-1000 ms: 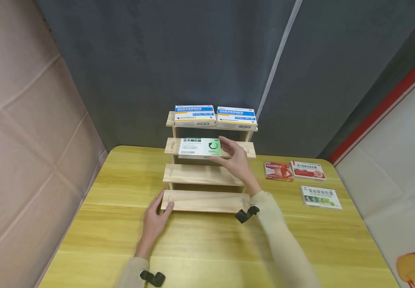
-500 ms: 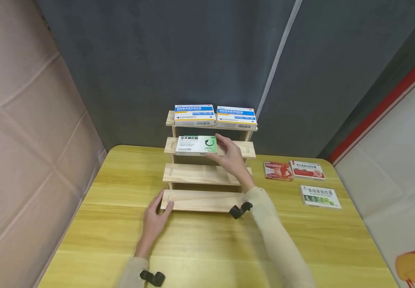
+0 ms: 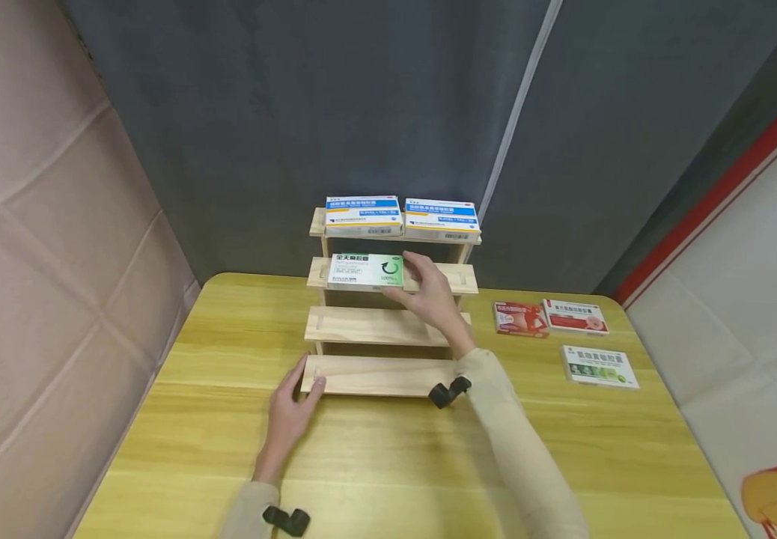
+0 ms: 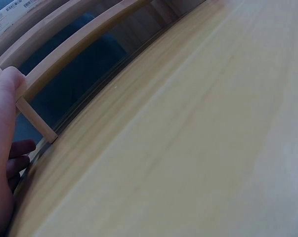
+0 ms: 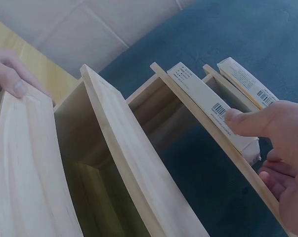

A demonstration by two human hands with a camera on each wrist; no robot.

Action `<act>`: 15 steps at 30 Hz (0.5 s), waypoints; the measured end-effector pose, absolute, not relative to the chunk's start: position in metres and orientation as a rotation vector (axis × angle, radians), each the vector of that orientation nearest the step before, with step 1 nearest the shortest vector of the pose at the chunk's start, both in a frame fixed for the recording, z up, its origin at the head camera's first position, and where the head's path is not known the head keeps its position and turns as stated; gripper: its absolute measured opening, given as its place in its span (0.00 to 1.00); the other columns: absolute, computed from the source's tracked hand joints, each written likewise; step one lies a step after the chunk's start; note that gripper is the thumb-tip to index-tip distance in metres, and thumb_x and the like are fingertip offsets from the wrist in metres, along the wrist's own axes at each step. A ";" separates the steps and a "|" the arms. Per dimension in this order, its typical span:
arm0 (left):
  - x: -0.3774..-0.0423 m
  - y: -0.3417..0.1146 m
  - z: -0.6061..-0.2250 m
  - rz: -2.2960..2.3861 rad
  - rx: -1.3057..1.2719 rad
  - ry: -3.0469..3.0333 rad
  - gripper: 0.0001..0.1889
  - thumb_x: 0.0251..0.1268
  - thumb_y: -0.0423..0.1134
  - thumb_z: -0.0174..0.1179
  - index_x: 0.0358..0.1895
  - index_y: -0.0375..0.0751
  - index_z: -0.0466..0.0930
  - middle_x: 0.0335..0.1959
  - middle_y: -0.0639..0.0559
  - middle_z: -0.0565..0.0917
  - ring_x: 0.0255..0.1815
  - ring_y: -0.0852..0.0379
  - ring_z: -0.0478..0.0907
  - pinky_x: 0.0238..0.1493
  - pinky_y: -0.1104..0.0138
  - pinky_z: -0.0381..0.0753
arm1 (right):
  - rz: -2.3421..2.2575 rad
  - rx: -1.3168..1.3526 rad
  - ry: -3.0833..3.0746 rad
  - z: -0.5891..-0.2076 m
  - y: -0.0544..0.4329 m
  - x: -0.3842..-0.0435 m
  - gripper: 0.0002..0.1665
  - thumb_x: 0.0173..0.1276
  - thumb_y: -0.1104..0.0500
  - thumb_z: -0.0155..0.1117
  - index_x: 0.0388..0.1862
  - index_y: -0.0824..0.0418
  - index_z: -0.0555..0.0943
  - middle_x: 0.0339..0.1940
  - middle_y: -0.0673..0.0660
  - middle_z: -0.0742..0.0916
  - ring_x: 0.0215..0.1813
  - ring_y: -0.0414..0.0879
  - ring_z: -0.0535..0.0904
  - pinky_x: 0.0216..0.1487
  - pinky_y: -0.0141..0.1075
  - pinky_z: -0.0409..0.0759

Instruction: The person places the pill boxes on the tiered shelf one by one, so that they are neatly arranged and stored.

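At the left, the left hand (image 3: 290, 408) gripped the left end of the lowest shelf (image 3: 385, 376) of a four-tier wooden rack. Its thumb lay across the top face; its fingers were bent at the end of the board.

The green-and-white box (image 3: 365, 272) was located over the left part of the second shelf from the top (image 3: 459, 278). Its long axis ran left to right, roughly parallel to the shelf. The large printed face was up and inclined toward the front; the green end pointed right. The narrow barcode side faced the front.

The right hand (image 3: 429, 293) was partly closed and pinched the right end of this box, thumb on the barcode side, fingers behind.

Two blue-and-white boxes (image 3: 363, 217) were side by side on the top shelf. On the table (image 3: 388, 464), right of the rack, lay a red box (image 3: 521, 320), a red-and-white box (image 3: 575, 317) and, nearer the front, a white box with a green band (image 3: 600, 367).
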State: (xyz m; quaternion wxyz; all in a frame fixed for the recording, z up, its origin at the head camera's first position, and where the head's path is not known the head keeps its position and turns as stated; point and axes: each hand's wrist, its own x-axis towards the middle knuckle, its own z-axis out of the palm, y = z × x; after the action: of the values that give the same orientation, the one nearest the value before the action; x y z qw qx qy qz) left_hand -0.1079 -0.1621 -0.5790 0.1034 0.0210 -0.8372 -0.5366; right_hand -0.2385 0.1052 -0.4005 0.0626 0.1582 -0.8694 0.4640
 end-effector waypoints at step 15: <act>-0.107 -0.162 -0.578 -1.593 0.063 -2.475 0.35 0.71 0.53 0.63 0.78 0.53 0.63 0.74 0.39 0.71 0.76 0.33 0.64 0.76 0.34 0.59 | 1.474 0.485 -2.515 -0.404 0.134 -0.224 0.44 0.60 0.60 0.79 0.72 0.71 0.70 0.72 0.66 0.75 0.72 0.57 0.75 0.74 0.42 0.74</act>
State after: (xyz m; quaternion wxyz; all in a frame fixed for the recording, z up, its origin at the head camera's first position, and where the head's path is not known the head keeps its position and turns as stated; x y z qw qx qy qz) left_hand -0.1069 -0.1621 -0.5783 0.0987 0.0214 -0.8366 -0.5384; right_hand -0.2235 0.1336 -0.4041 0.0933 0.1635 -0.8473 0.4966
